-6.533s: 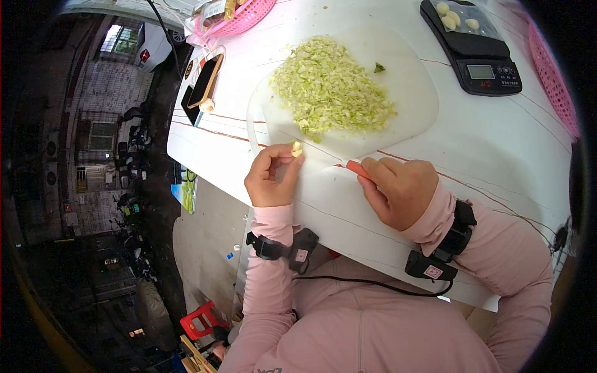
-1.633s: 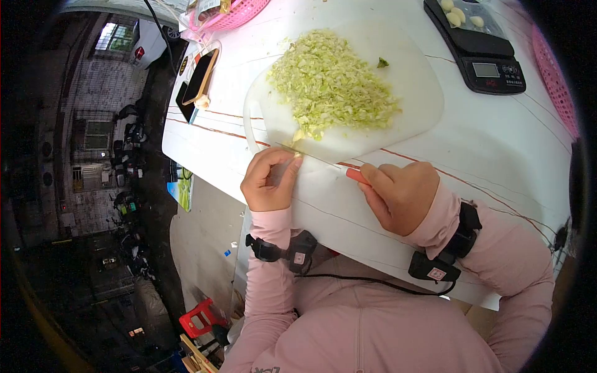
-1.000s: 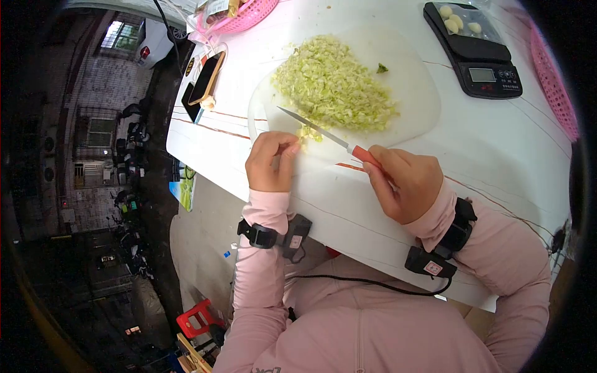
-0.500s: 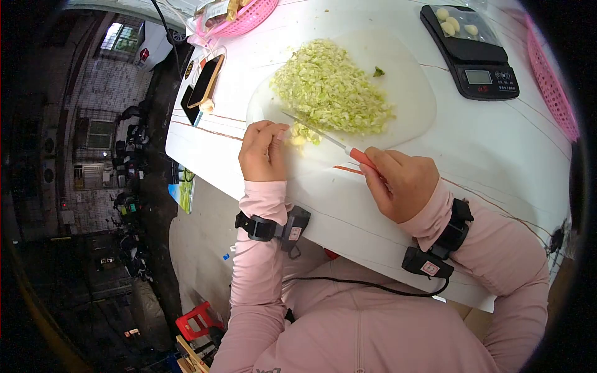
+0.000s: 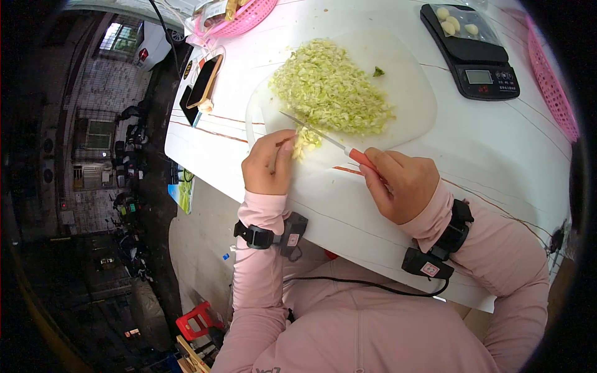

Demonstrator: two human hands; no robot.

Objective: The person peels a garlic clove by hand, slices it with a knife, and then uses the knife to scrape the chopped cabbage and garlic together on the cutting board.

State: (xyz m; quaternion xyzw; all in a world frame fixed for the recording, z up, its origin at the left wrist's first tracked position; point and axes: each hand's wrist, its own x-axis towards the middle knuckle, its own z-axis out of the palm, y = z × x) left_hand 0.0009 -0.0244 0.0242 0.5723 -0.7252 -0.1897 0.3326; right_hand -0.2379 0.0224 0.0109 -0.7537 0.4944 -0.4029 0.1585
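Note:
My right hand grips a small knife by its orange-red handle, the thin blade pointing up and left. Under the blade lies a little pile of pale yellow chopped pieces, perhaps garlic, at the near edge of a translucent cutting board. Beside that pile my left hand is closed, thumb and fingers bent together close to the blade; what they pinch, if anything, is hidden. A large heap of finely chopped pale green vegetable covers the board's middle.
A black kitchen scale bears a clear bag of peeled garlic cloves. Pink baskets stand at the right and the top left. Phones lie at the table's left edge. A dark green scrap sits on the board.
My left hand has shifted slightly down and right, its fingertips now nearer the blade. More of the pale chopped pieces show. My right hand and the knife have barely moved.

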